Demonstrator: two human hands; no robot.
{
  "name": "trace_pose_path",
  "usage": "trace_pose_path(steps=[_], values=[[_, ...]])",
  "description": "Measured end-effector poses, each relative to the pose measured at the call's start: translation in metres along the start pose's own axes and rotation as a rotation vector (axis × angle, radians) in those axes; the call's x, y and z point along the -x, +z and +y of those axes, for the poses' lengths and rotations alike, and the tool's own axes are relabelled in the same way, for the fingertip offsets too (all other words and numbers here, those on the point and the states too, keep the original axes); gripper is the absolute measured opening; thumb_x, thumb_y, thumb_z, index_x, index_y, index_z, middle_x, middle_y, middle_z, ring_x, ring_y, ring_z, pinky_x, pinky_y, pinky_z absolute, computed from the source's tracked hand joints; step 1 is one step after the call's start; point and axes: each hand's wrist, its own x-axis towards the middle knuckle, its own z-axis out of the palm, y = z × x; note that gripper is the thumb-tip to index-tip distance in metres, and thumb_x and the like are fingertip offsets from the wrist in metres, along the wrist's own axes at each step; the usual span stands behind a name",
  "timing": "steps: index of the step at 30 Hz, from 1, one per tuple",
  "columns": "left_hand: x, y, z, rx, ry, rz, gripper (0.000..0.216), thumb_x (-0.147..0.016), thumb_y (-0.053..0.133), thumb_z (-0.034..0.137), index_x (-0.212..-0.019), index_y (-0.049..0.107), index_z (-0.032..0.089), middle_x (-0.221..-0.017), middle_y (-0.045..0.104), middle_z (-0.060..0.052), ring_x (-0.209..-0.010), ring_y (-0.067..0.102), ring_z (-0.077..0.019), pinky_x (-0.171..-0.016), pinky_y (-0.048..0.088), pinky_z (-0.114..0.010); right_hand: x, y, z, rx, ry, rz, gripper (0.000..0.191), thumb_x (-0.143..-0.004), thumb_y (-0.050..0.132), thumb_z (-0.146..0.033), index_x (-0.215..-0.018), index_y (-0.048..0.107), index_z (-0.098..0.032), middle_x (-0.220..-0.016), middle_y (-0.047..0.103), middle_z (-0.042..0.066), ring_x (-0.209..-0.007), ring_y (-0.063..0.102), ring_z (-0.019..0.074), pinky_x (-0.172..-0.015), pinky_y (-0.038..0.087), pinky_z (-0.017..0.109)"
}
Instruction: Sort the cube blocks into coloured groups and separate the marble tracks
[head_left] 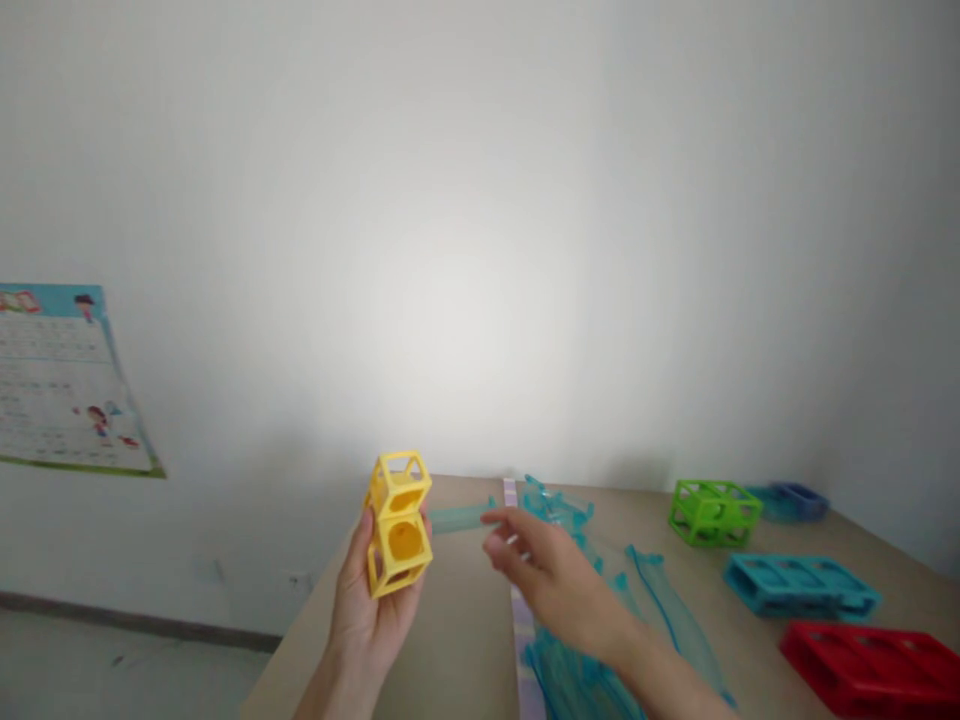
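Observation:
My left hand (369, 610) is raised over the table's left part and grips a yellow open-frame block (399, 524), two cubes stacked, held upright. My right hand (551, 580) reaches in from the right toward it, fingers pinched on a clear teal track piece (459, 517) whose free end points at the yellow block. The two pieces are close together; I cannot tell whether they touch.
A wooden table (465, 640) holds a pile of clear teal track pieces (585, 600), a green frame block (712, 512), a blue piece (791, 500), a cyan frame block (799, 585) and a red one (874, 665). A poster (64, 380) hangs on the white wall at left.

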Motion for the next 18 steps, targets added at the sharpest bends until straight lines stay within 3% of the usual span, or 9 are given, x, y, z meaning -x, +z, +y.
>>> trace_pose_path(steps=[2, 4, 7, 10, 12, 14, 18], values=[[-0.001, -0.002, 0.009, 0.081, -0.023, -0.062, 0.03, -0.092, 0.043, 0.023, -0.105, 0.07, 0.021, -0.095, 0.076, -0.008, -0.088, 0.072, -0.0194, -0.078, 0.059, -0.029, -0.002, 0.018, -0.001, 0.219, -0.134, -0.094, 0.036, -0.087, 0.054, -0.028, -0.122, 0.058, -0.02, -0.115, 0.063, 0.012, -0.104, 0.061, 0.0247, -0.092, 0.047, 0.042], [0.001, -0.003, 0.013, 0.127, -0.038, -0.108, 0.034, -0.094, 0.039, 0.026, -0.107, 0.07, 0.022, -0.098, 0.076, -0.009, -0.091, 0.071, -0.0197, -0.081, 0.058, -0.029, -0.007, 0.047, 0.001, 0.35, -0.267, -0.242, 0.049, -0.08, 0.061, -0.028, -0.128, 0.055, -0.022, -0.13, 0.056, 0.014, -0.117, 0.054, 0.0284, -0.099, 0.044, 0.043], [0.003, -0.005, 0.013, 0.161, -0.022, -0.156, 0.037, -0.094, 0.036, 0.028, -0.11, 0.069, 0.021, -0.102, 0.075, -0.01, -0.092, 0.071, -0.0187, -0.083, 0.057, -0.028, -0.018, 0.099, 0.012, 0.541, -0.367, -0.401, 0.053, -0.069, 0.071, -0.041, -0.115, 0.063, -0.017, -0.123, 0.06, 0.018, -0.111, 0.055, 0.0359, -0.09, 0.048, 0.048], [0.003, -0.007, 0.012, 0.165, -0.01, -0.21, 0.035, -0.093, 0.039, 0.027, -0.112, 0.068, 0.022, -0.103, 0.074, -0.01, -0.093, 0.07, -0.0174, -0.085, 0.056, -0.028, -0.025, 0.131, 0.023, 0.602, -0.392, -0.418, 0.04, -0.072, 0.066, -0.037, -0.108, 0.066, -0.018, -0.113, 0.066, 0.015, -0.096, 0.061, 0.0321, -0.08, 0.052, 0.044], [0.001, -0.008, 0.013, 0.152, -0.007, -0.221, 0.033, -0.092, 0.043, 0.027, -0.112, 0.068, 0.022, -0.103, 0.074, -0.009, -0.092, 0.07, -0.0174, -0.085, 0.056, -0.028, -0.024, 0.127, 0.022, 0.598, -0.342, -0.378, 0.03, -0.074, 0.062, -0.031, -0.1, 0.067, -0.017, -0.103, 0.069, 0.015, -0.087, 0.064, 0.0289, -0.075, 0.052, 0.039], [-0.001, -0.008, 0.014, 0.132, -0.006, -0.194, 0.031, -0.09, 0.047, 0.027, -0.112, 0.068, 0.022, -0.101, 0.074, -0.01, -0.089, 0.07, -0.0187, -0.083, 0.057, -0.031, -0.018, 0.102, 0.015, 0.553, -0.187, -0.305, 0.017, -0.073, 0.06, -0.023, -0.087, 0.067, -0.015, -0.091, 0.069, 0.014, -0.08, 0.064, 0.0252, -0.069, 0.05, 0.034], [-0.001, -0.004, 0.004, 0.014, 0.043, -0.09, 0.032, -0.083, 0.06, 0.021, -0.113, 0.066, 0.024, -0.098, 0.075, -0.007, -0.082, 0.072, -0.0208, -0.075, 0.059, -0.033, 0.003, 0.031, 0.005, 0.202, 0.076, 0.083, 0.005, -0.079, 0.056, -0.022, -0.08, 0.059, -0.018, -0.08, 0.065, 0.005, -0.074, 0.06, 0.0183, -0.065, 0.046, 0.028]])
